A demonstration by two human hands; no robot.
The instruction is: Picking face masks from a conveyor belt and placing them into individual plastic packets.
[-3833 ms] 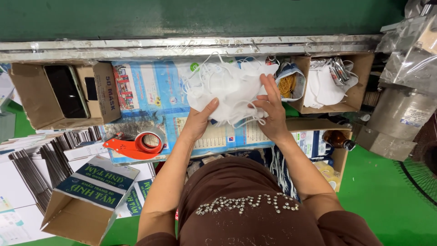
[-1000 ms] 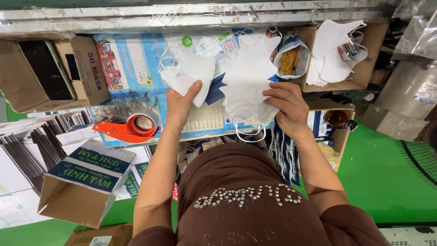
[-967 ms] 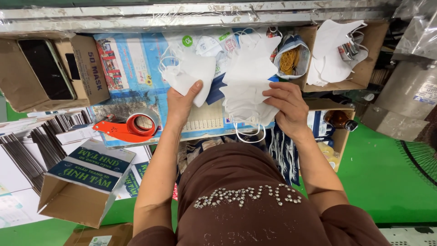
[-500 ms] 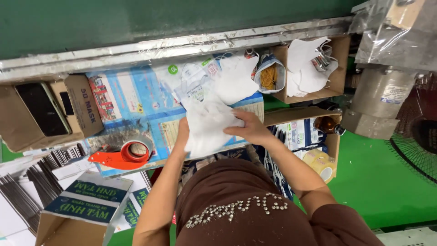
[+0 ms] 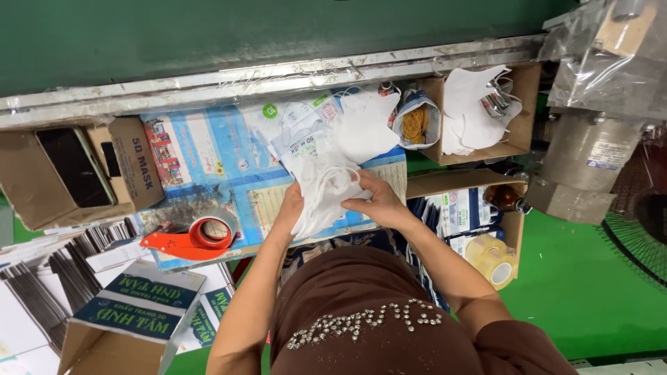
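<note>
Both my hands hold a stack of white face masks (image 5: 321, 194) over the blue printed work surface (image 5: 208, 149). My left hand (image 5: 290, 208) grips the stack's left side from beneath. My right hand (image 5: 372, 201) closes over its right side, fingers pressed into the masks and their ear loops. More white masks (image 5: 361, 125) and a clear printed bag (image 5: 295, 128) lie just beyond the stack.
An orange tape dispenser (image 5: 191, 239) sits at the left. An open cardboard box with a dark phone (image 5: 69, 167) stands far left. A box of white masks (image 5: 479, 111), a bag of rubber bands (image 5: 415, 125), folded cartons (image 5: 135, 312) and tape rolls (image 5: 490, 257) surround me.
The spread-out masks have been gathered from the far part of the surface into one stack, drawn closer to my body. Both hands now clasp it from either side.
</note>
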